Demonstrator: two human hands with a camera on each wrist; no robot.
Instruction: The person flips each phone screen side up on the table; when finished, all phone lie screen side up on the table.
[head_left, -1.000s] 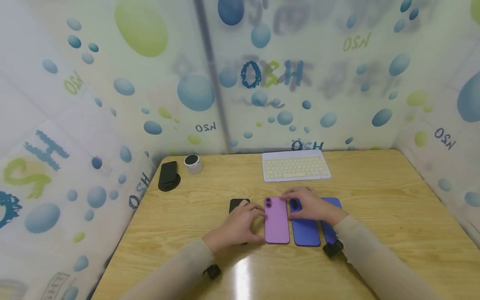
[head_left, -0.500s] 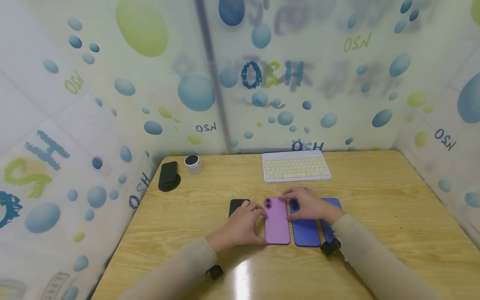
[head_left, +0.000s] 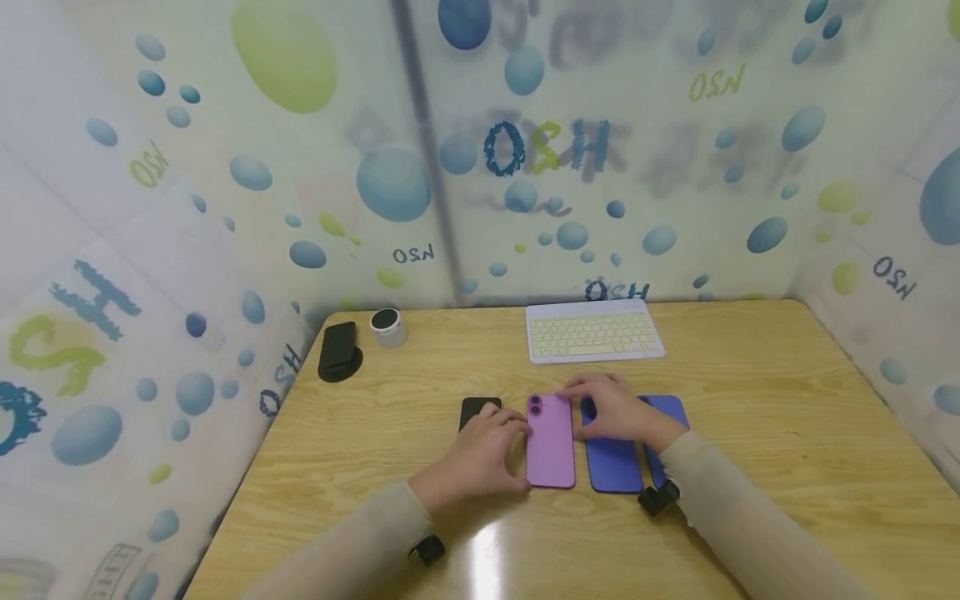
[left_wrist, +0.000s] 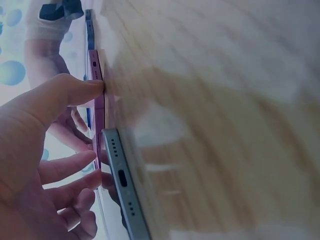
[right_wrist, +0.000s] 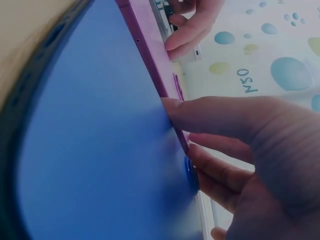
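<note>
A pink smartphone (head_left: pixel 551 450) lies back up in the head view, its cameras at the far left corner. My left hand (head_left: pixel 476 457) holds its left side, thumb at the near corner and fingertips farther up the edge. My right hand (head_left: pixel 618 412) holds the opposite side, with the thumb (right_wrist: pixel 187 112) on the long edge and fingertips at the far corner. Beneath the right hand is a blue smartphone (head_left: pixel 615 468), partly covered. A dark smartphone (head_left: pixel 477 407) lies mostly hidden under my left hand; its pale frame (left_wrist: pixel 123 182) shows in the left wrist view.
Another blue smartphone (head_left: pixel 672 408) lies farther right, partly behind my right wrist. A white keyboard (head_left: pixel 595 331) stands at the back of the wooden table (head_left: pixel 787 400). At the back left are a black stand-like object (head_left: pixel 340 352) and a small white cylinder (head_left: pixel 387 329).
The pink smartphone has slid slightly left, away from the blue one beside it. Both hands keep their places on its edges. The other things have stayed put.
</note>
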